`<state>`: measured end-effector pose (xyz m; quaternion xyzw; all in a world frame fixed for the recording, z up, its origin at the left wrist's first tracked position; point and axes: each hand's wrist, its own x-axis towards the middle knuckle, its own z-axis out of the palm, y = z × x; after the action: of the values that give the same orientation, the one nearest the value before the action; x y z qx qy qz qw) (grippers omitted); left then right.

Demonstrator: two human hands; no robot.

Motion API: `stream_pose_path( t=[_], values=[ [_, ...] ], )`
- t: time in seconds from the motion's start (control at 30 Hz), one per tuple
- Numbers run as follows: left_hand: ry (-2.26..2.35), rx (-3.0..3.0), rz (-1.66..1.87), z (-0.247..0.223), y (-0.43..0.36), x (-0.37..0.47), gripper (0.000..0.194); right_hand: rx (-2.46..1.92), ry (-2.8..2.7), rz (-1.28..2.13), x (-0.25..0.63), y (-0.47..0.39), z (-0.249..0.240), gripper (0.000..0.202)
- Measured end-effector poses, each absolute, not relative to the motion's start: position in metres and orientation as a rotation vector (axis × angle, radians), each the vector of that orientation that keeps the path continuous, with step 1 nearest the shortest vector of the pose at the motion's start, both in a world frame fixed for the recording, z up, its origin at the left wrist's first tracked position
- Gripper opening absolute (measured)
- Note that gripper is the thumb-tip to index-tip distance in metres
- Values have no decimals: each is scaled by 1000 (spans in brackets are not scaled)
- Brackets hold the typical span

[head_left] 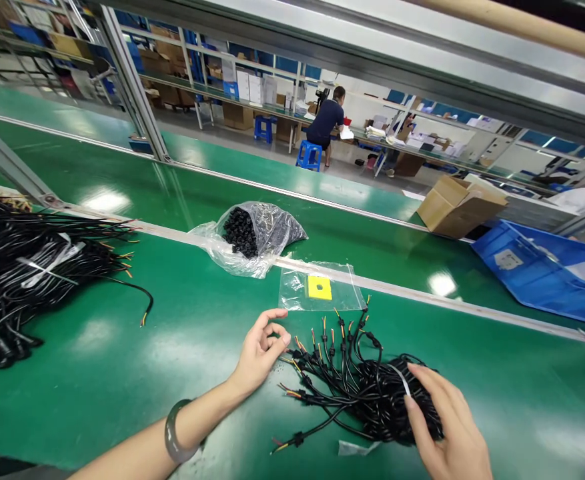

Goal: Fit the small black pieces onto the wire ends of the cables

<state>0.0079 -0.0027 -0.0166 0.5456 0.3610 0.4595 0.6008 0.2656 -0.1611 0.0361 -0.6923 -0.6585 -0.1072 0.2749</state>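
Note:
A bundle of black cables with stripped, coloured wire ends and small black fittings lies on the green table. My left hand, with a bracelet on its wrist, hovers at the bundle's left side near the wire ends, fingers curled but apart, nothing seen between them. At the bundle's right side my right hand rests its spread fingers on the cables beside a pale tie. Behind the bundle lies a clear zip bag with a yellow square piece that has a hole in it.
An open plastic bag of black parts sits mid-table. More black cables are piled at left. A blue bin and a cardboard box stand at right. A person sits on a blue stool in the background.

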Motion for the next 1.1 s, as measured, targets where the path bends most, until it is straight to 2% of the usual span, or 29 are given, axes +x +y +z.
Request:
stream_pose_path(
  t=[0.1, 0.2, 0.33, 0.47, 0.53, 0.83, 0.93, 1.1],
  values=[
    [881, 1581, 1014, -14, -2, 8, 23, -1910, -1853, -249, 283, -157, 28, 38],
    [855, 1871, 888, -14, -3, 7, 28, -1955, -1894, -233, 284, -156, 18, 45],
    [793, 1905, 818, -18, -6, 6, 38, -2024, -2039, -263, 280, -163, 9, 73],
    [851, 1797, 897, -21, -6, 6, 37, -2108, -2068, -305, 279, -174, 8, 104],
    [875, 1755, 940, -21, -5, 5, 36, -2132, -2099, -365, 282, -178, 10, 111],
    [890, 1685, 1023, -18, -3, 5, 36, -1953, -2433, -404, 310, -157, 20, 82],
    [898, 1684, 1023, -18, -3, 5, 36, -1968, -2407, -374, 307, -157, 17, 78],
    [900, 1685, 1010, -18, -3, 5, 35, -1890, -2364, -568, 304, -171, 11, 77]
  ],
)
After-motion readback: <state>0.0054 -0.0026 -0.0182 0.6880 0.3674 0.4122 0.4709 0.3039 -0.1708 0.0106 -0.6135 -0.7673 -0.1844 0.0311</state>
